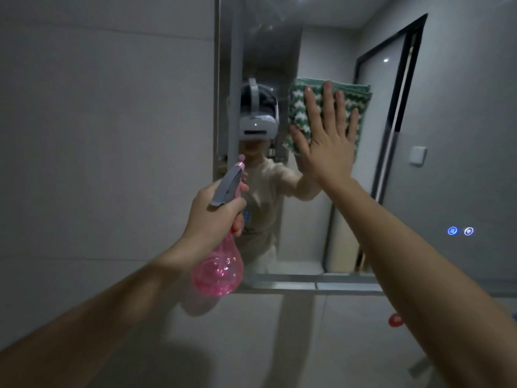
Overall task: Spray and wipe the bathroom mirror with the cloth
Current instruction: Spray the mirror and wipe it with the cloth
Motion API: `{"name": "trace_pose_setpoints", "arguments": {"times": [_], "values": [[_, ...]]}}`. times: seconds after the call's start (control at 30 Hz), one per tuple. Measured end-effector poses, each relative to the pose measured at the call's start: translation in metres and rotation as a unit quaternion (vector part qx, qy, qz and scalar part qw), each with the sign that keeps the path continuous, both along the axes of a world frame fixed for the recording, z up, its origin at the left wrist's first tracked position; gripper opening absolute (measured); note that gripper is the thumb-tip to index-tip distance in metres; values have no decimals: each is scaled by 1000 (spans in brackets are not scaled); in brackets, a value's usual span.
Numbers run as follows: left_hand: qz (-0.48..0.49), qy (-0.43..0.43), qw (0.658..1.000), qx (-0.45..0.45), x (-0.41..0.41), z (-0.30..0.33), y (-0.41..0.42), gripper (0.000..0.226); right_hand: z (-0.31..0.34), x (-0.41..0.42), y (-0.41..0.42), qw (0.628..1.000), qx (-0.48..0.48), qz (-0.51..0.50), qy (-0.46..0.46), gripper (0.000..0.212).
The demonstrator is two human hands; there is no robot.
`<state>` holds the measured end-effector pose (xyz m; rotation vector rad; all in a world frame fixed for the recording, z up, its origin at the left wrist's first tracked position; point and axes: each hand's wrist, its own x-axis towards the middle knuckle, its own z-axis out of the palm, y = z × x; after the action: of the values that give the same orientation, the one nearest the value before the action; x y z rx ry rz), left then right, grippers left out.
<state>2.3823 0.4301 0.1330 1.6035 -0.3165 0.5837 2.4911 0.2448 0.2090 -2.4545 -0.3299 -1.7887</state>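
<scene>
Much of the green and white cloth (300,113) is lying hidden behind the right hand (327,144), and only its upper and left parts are showing. The mirror (453,135) is running out of the picture at its top and right edges; two small blue lights (460,231) are glowing near its lower right. The right hand is lying flat and fully spread, fingers pointing up, pressing the cloth against the glass toward the mirror's left edge. The left hand (214,217) is wrapping tightly round the neck of the pink spray bottle (218,268), covering most of it, with the grey nozzle aiming at the mirror's left edge. Both forearms are reaching upward from the bottom corners.
</scene>
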Motion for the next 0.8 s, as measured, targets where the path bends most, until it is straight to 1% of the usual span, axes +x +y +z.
{"name": "trace_pose_setpoints", "arguments": {"times": [0.07, 0.2, 0.33, 0.4, 0.53, 0.6, 0.67, 0.8], "values": [[-8, -7, 1000, -3, 1, 10, -12, 17, 1, 0, -16, 999, 36, 4, 5, 65], [-25, -15, 999, -26, 4, 26, -39, 18, 0, -1, -46, 993, 114, -10, 26, 67], [-30, -19, 999, -19, 1, 34, -58, 15, -3, -2, -67, 991, 126, -21, 43, 68], [-28, -23, 999, -18, 1, 35, -63, 16, -2, -2, -65, 989, 138, -16, 48, 67], [-10, -23, 999, -23, 3, 43, -60, 19, 11, -6, -37, 967, 245, 12, 65, 67], [0, -28, 999, -29, 3, 51, -53, 21, 19, -8, -22, 960, 273, 21, 66, 67], [7, -40, 999, -30, 2, 60, -44, 21, 25, -8, -11, 965, 252, 30, 62, 69], [17, -61, 998, -24, 3, 76, -32, 15, 26, -3, 10, 986, 159, 43, 30, 67]]}}
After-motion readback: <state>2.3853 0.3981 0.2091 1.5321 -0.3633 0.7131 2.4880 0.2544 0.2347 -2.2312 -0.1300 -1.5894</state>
